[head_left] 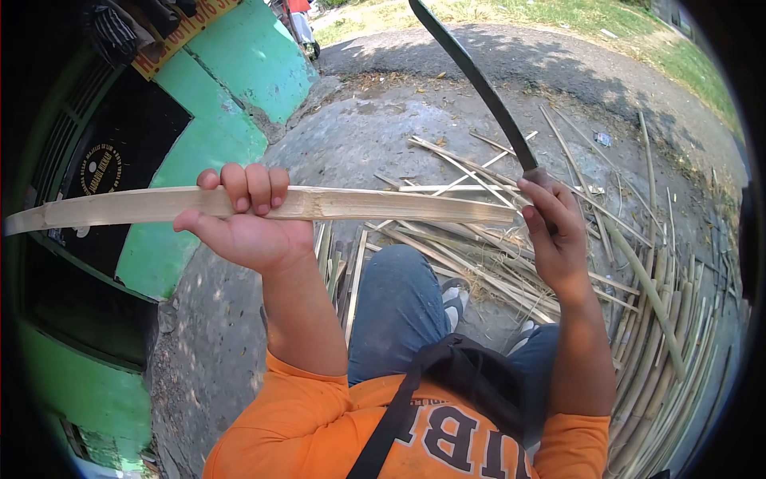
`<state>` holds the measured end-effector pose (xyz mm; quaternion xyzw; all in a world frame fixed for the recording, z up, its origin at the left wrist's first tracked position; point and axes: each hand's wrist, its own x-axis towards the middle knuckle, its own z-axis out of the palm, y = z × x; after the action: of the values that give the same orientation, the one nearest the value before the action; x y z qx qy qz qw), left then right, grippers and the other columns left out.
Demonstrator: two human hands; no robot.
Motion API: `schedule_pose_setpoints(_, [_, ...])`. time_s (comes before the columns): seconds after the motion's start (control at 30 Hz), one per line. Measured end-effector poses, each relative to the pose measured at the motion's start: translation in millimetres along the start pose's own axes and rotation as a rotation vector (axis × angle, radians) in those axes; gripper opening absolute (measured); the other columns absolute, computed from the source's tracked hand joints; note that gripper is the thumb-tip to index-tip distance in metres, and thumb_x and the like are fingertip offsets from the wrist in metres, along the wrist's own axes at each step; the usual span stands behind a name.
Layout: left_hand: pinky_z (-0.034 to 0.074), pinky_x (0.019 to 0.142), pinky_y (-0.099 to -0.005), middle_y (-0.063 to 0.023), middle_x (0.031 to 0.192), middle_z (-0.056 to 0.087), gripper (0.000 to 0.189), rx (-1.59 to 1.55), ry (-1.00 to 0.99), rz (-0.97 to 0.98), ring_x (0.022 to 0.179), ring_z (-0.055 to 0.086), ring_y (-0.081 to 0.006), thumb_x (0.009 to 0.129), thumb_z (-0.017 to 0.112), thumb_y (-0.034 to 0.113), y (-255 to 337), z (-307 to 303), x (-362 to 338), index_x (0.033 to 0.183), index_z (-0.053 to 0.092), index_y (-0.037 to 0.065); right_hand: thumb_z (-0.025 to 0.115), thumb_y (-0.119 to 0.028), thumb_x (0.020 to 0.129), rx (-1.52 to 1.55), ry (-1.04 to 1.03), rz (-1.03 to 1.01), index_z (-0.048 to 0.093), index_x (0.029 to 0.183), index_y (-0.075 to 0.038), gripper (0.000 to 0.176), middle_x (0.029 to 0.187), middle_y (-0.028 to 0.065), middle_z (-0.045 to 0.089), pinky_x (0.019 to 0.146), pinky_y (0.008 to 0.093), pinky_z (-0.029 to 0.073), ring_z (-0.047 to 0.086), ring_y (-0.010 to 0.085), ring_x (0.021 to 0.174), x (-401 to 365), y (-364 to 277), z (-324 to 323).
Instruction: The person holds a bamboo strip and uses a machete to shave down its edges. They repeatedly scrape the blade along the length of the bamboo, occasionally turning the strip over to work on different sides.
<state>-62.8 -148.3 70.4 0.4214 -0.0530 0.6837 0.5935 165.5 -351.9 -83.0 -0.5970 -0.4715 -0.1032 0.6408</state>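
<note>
Both hands are raised above the lap, and each is closed around something. By the left hand [267, 242], a long pale bamboo strip [383, 204] is gripped: four fingers are curled over its far edge with the tips pressed on its face, the palm is set under the near edge, and the thumb is stretched out to the left along that edge. The strip is held nearly level across the scene, its left end reaching the far left and its right end brought just beside the right hand [558, 231]; whether that end is touched by the fingers cannot be told. In the right hand the handle of a long dark knife [488, 92] is clasped with the fingers bent round it, and the blade is pointed upward, slanting to the far left. Beyond and below the strip, loose split strips [511, 291] are scattered over the grey ground [351, 120], some crossed over one another. On the near right, long poles [638, 391] are laid side by side. Blue jeans [399, 299] and a black bag [471, 375] are seen below the hands, and the left side is bounded by a green wall [215, 104].
</note>
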Motion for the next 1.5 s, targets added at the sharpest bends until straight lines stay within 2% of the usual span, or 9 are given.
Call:
schedule_pose_setpoints(0.2, [0.025, 0.049, -0.0276, 0.0044, 0.066, 0.03, 0.068, -0.07, -0.265, -0.136, 0.051, 0.024, -0.0096, 0.094, 0.039, 0.085, -39.2, 4.0, -39.1, 0.1, 0.055, 0.018, 0.085, -0.021, 0.086, -0.062, -0.092, 0.089, 0.08, 0.112, -0.013, 0.028, 0.104, 0.0111, 0.065, 0.073, 0.0349, 0.049, 0.062, 0.0249, 0.086, -7.4, -4.3, 16.0])
schedule_pose_setpoints(0.43, [0.034, 0.05, -0.0305, 0.0021, 0.065, 0.036, 0.075, -0.043, -0.414, -0.235, 0.049, 0.034, -0.0115, 0.093, 0.033, 0.086, -79.8, 13.0, -85.4, 0.103, 0.055, 0.015, 0.092, -0.031, 0.081, 0.015, -0.129, 0.076, 0.08, 0.114, -0.013, 0.039, 0.105, 0.0067, 0.063, 0.057, 0.0274, 0.045, 0.055, 0.0111, 0.069, -8.0, -10.5, 25.9])
schedule_pose_setpoints(0.7, [0.049, 0.096, -0.0409, -0.0112, 0.1, 0.058, 0.077, 0.167, -0.439, -0.129, 0.099, 0.059, -0.0245, 0.099, 0.028, 0.078, -111.3, 7.6, -108.1, 0.11, 0.055, 0.007, 0.093, -0.033, 0.079, -0.001, -0.223, 0.171, 0.08, 0.111, -0.011, 0.041, 0.11, 0.0143, 0.063, 0.074, 0.0365, 0.053, 0.065, 0.0271, 0.094, -5.1, -8.0, 27.7])
schedule_pose_setpoints(1.0, [0.042, 0.107, -0.0395, -0.0132, 0.123, 0.056, 0.083, 0.406, -0.559, -0.129, 0.114, 0.054, -0.0213, 0.103, 0.023, 0.075, -128.3, -26.3, -99.5, 0.127, 0.054, 0.002, 0.088, -0.028, 0.085, -0.025, -0.314, 0.19, 0.078, 0.099, -0.008, 0.026, 0.113, 0.0166, 0.063, 0.082, 0.0404, 0.054, 0.065, 0.0314, 0.102, -9.4, 9.7, 29.7])
schedule_pose_setpoints(1.1, [0.047, 0.099, -0.0374, -0.0121, 0.121, 0.058, 0.082, 0.616, -0.579, -0.173, 0.11, 0.057, -0.0201, 0.102, 0.035, 0.076, -111.1, -41.3, -95.7, 0.132, 0.054, 0.002, 0.086, -0.028, 0.086, -0.103, -0.31, 0.19, 0.078, 0.097, -0.009, 0.024, 0.112, 0.0168, 0.064, 0.082, 0.041, 0.054, 0.066, 0.0329, 0.102, -10.8, 12.3, 28.7])
schedule_pose_setpoints(1.23, [0.054, 0.083, -0.0357, -0.01, 0.111, 0.065, 0.069, 0.982, -1.201, -0.696, 0.099, 0.064, -0.0204, 0.094, 0.068, 0.063, -50.6, -75.2, -73.6, 0.128, 0.06, 0.003, 0.085, -0.03, 0.086, -0.247, -0.29, 0.147, 0.078, 0.094, -0.01, 0.023, 0.111, 0.0162, 0.064, 0.077, 0.044, 0.056, 0.069, 0.0352, 0.096, -10.4, 13.4, 23.2])
schedule_pose_setpoints(1.33, [0.056, 0.076, -0.0332, -0.0088, 0.097, 0.071, 0.054, 0.743, -1.525, -0.969, 0.088, 0.07, -0.0213, 0.084, 0.087, 0.043, 9.6, -72.5, -61.2, 0.114, 0.067, 0.003, 0.084, -0.031, 0.085, -0.391, -0.296, 0.105, 0.078, 0.092, -0.011, 0.022, 0.11, 0.0152, 0.064, 0.074, 0.0459, 0.056, 0.07, 0.0359, 0.09, -7.2, 12.0, 18.6])
schedule_pose_setpoints(1.4, [0.054, 0.072, -0.0336, -0.0101, 0.09, 0.07, 0.047, 0.689, -1.451, -0.699, 0.081, 0.069, -0.0234, 0.085, 0.088, 0.039, 52.4, -58.0, -43.5, 0.107, 0.07, 0.002, 0.084, -0.031, 0.084, -0.456, -0.308, 0.065, 0.077, 0.09, -0.012, 0.021, 0.109, 0.0146, 0.064, 0.072, 0.0469, 0.057, 0.07, 0.0361, 0.088, -8.2, 14.8, 18.9])
schedule_pose_setpoints(1.5, [0.053, 0.075, -0.0364, -0.0074, 0.094, 0.069, 0.057, 1.183, -1.261, 0.119, 0.086, 0.068, -0.0267, 0.076, 0.091, 0.047, 83.8, -53.8, -16.8, 0.108, 0.07, 0.005, 0.084, -0.032, 0.084, -0.517, -0.328, 0.006, 0.077, 0.088, -0.013, 0.02, 0.11, 0.014, 0.065, 0.071, 0.0469, 0.057, 0.071, 0.0353, 0.087, -9.1, 16.9, 25.3])
